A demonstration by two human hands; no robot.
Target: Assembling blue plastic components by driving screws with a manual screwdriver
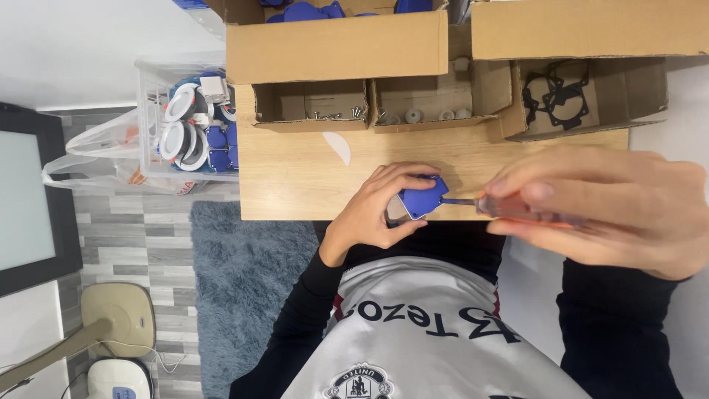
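My left hand grips a small blue plastic part at the near edge of the wooden table. My right hand is closed around an orange-handled screwdriver, held sideways. Its metal tip touches the right side of the blue part. Most of the handle is hidden under my fingers.
Open cardboard boxes line the table's far edge: one with screws, one with small white pieces, one with black gaskets. A clear bin of white and blue parts stands at the left, above a plastic bag. A grey rug lies below.
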